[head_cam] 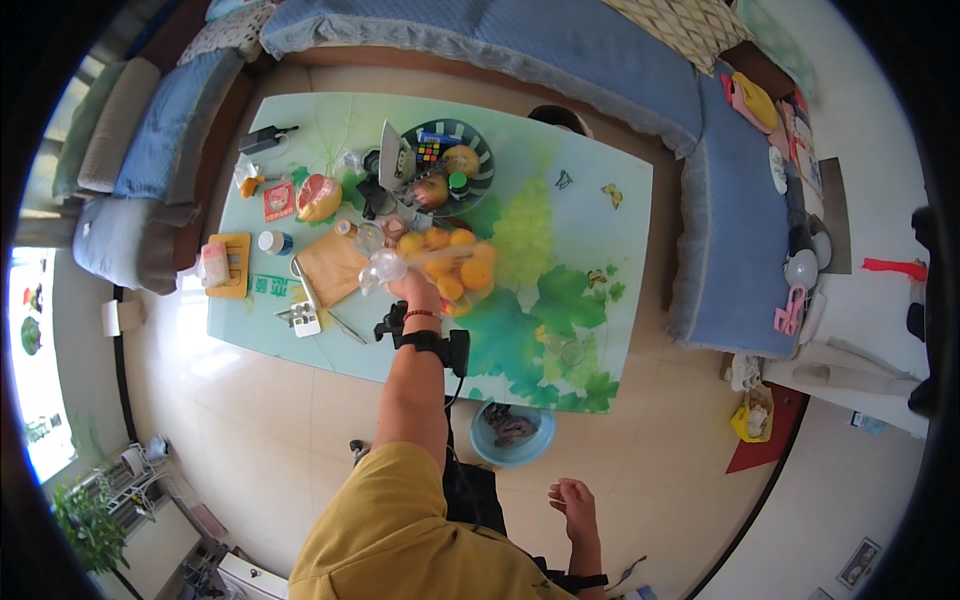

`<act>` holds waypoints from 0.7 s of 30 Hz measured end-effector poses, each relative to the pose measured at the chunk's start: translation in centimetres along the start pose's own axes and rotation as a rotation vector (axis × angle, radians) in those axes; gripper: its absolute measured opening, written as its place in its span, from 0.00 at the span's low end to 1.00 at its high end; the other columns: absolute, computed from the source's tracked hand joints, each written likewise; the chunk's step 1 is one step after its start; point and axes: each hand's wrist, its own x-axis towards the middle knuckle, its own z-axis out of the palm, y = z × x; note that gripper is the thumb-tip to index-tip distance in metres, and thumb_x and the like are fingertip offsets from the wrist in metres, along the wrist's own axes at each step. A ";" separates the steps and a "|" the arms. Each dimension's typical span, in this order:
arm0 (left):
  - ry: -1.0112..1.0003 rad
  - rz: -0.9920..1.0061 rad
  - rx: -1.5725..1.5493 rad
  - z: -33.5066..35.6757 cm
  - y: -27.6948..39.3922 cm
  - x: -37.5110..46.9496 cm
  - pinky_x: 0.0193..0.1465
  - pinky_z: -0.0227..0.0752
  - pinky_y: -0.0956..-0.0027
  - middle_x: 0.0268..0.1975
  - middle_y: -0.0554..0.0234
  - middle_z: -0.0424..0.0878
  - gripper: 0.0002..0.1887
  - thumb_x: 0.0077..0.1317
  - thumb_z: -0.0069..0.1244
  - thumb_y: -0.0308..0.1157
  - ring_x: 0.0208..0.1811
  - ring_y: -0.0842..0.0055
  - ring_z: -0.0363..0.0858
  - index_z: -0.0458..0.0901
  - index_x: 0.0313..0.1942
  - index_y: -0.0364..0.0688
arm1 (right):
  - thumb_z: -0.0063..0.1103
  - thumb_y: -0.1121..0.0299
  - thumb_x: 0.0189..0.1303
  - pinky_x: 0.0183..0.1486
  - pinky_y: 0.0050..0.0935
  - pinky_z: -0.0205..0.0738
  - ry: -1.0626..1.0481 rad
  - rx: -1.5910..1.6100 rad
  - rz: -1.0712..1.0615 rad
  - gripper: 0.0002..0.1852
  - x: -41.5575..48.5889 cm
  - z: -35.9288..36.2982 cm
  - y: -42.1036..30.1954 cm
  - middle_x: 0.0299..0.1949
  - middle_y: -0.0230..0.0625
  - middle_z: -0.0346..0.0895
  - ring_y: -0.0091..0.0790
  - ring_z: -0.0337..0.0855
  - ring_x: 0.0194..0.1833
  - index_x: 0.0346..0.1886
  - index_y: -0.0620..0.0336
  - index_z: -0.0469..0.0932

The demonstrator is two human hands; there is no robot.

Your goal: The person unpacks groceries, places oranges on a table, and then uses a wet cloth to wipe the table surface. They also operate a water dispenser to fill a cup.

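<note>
My left hand (414, 286) reaches over the glass-like table top and grips the gathered neck of a clear plastic bag (384, 271). Inside the bag are several oranges (475, 274), lying just beyond and to the right of the hand. A brown paper piece (336, 264) lies left of the bag, with a white-handled tool (306, 282) at its edge. Beyond the bag stands a dark round basket (486, 174) holding wrapped fruit, a puzzle cube (428, 153) and a green-capped bottle (458, 182). My right hand (576, 506) hangs beside my body, fingers loosely bent, with nothing visible in it.
A cut pomelo (319, 197), a white jar (275, 242) and a yellow tray (238, 264) stand on the table's left part. Below the near edge, a blue basin (513, 454) with dark cloth sits on the floor. Blue-covered sofas (731, 262) border the far and right sides.
</note>
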 end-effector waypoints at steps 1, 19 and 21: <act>0.058 -0.010 0.033 0.0 0.1 -0.2 0.45 0.75 0.64 0.46 0.64 0.79 0.10 0.69 0.48 0.29 0.42 0.71 0.78 0.76 0.48 0.37 | 0.52 0.64 0.72 0.45 0.30 0.80 0.004 -0.013 0.013 0.12 0.0 0.0 0.2 0.43 0.38 0.81 0.31 0.83 0.42 0.50 0.61 0.75; -0.289 0.503 1.689 2.1 1.4 -5.1 0.75 0.46 0.50 0.75 0.35 0.48 0.44 0.60 0.49 0.41 0.77 0.50 0.46 0.50 0.70 0.22 | 0.53 0.65 0.70 0.43 0.29 0.79 -0.034 -0.256 -0.053 0.13 0.8 -1.8 3.2 0.42 0.38 0.82 0.30 0.83 0.42 0.51 0.62 0.75; -0.678 0.506 1.768 2.0 0.9 -6.4 0.75 0.46 0.50 0.75 0.43 0.52 0.39 0.61 0.47 0.41 0.77 0.53 0.47 0.57 0.70 0.30 | 0.53 0.65 0.70 0.43 0.29 0.79 -0.060 -0.267 -0.087 0.13 1.0 -2.4 3.9 0.43 0.38 0.82 0.30 0.83 0.42 0.52 0.62 0.75</act>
